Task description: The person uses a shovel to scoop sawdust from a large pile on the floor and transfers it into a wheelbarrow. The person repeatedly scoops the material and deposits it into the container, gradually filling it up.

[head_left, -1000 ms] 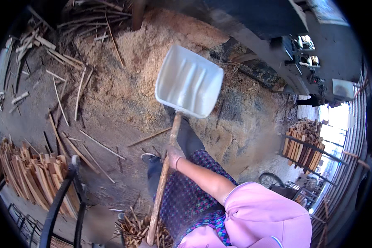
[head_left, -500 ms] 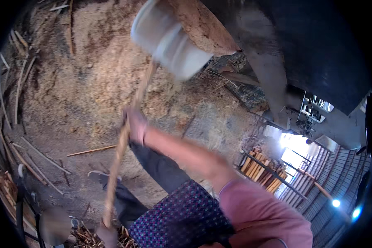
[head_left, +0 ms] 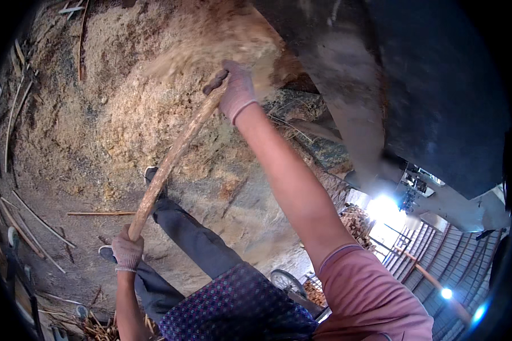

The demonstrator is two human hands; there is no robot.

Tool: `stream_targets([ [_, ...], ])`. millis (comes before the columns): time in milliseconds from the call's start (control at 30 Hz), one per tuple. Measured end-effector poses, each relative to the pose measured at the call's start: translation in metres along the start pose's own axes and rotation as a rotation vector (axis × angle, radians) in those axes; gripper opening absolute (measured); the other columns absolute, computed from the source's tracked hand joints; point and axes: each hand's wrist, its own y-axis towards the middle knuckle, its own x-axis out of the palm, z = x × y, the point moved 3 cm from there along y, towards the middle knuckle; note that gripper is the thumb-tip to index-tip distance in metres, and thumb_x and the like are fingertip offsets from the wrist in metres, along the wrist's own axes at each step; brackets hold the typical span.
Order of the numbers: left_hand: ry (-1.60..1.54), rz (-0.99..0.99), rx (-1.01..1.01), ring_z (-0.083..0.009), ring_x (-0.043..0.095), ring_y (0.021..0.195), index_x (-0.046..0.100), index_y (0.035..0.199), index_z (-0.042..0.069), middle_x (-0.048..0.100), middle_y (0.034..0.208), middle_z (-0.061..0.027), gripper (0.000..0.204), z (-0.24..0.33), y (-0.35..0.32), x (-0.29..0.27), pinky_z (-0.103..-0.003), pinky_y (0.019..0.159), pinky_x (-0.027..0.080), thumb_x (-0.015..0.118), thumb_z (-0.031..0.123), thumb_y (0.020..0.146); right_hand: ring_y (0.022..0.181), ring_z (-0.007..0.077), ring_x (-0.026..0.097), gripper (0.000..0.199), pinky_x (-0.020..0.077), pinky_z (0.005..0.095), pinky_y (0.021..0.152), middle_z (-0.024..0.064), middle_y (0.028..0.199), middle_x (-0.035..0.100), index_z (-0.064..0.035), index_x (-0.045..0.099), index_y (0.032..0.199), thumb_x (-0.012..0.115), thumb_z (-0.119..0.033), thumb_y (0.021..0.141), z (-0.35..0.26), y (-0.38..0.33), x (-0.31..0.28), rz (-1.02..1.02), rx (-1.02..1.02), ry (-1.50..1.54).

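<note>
My right hand (head_left: 237, 90), in a pale glove, grips the upper part of a long wooden shovel handle (head_left: 173, 153), arm stretched out from a pink sleeve. My left hand (head_left: 127, 252), also gloved, holds the handle's lower end near my knee. The handle slants from lower left up to the right. The white shovel blade is not visible; a blur of flying sawdust (head_left: 210, 51) shows just past my right hand. Below lies a big sawdust pile (head_left: 114, 108).
A dark metal machine body (head_left: 415, 96) hangs over the upper right. Thin wooden sticks (head_left: 37, 219) lie scattered on the dirt floor at left. A stack of cut wood (head_left: 355, 219) and a small wheel (head_left: 284, 281) sit lower right, near a bright opening.
The shovel swung up and forward toward the machine; its white blade left view. My right hand rose along the handle and my right arm straightened.
</note>
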Motion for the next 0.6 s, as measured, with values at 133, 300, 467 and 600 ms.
stream_targets([
  [133, 0.096, 0.058, -0.035, -0.0437, 0.069, 0.085, 0.069, 0.107, 0.008, 0.070, 0.088, -0.0238, 0.032, -0.041, -0.028, -0.006, -0.049, 0.074, 0.055, 0.069, 0.017, 0.076, 0.051, 0.0279, 0.051, 0.015, 0.0511, 0.0478, 0.052, 0.0106, 0.069, 0.053, -0.0059, 0.053, 0.096, 0.062, -0.018, 0.092, 0.042, -0.014, 0.000, 0.073, 0.114, -0.033],
  [300, 0.141, 0.058, -0.061, -0.0441, 0.068, 0.086, 0.069, 0.108, 0.008, 0.070, 0.089, -0.0227, 0.035, -0.121, -0.098, -0.018, -0.050, 0.075, 0.055, 0.071, 0.014, 0.074, 0.052, 0.0274, 0.053, 0.020, 0.0506, 0.0442, 0.049, 0.0106, 0.070, 0.053, -0.0059, 0.054, 0.097, 0.064, -0.023, 0.093, 0.140, -0.065, -0.004, 0.107, 0.310, -0.033],
  [467, 0.227, 0.011, -0.203, -0.0431, 0.068, 0.085, 0.068, 0.111, 0.009, 0.071, 0.088, -0.0211, 0.039, -0.196, -0.173, -0.042, -0.049, 0.076, 0.054, 0.071, 0.011, 0.072, 0.051, 0.0305, 0.051, 0.022, 0.0506, 0.0483, 0.054, 0.0118, 0.062, 0.050, -0.0091, 0.051, 0.081, 0.058, -0.023, 0.096, 0.250, -0.114, -0.013, 0.130, 0.430, 0.006],
  [600, 0.270, 0.074, -0.186, -0.0422, 0.068, 0.084, 0.070, 0.103, 0.007, 0.070, 0.087, -0.0214, 0.031, -0.235, -0.237, -0.068, -0.047, 0.073, 0.054, 0.071, 0.011, 0.073, 0.054, 0.0290, 0.053, 0.023, 0.0493, 0.0459, 0.053, 0.0107, 0.060, 0.048, -0.0100, 0.051, 0.079, 0.059, -0.023, 0.096, 0.309, -0.168, -0.013, 0.106, 0.520, 0.062],
])
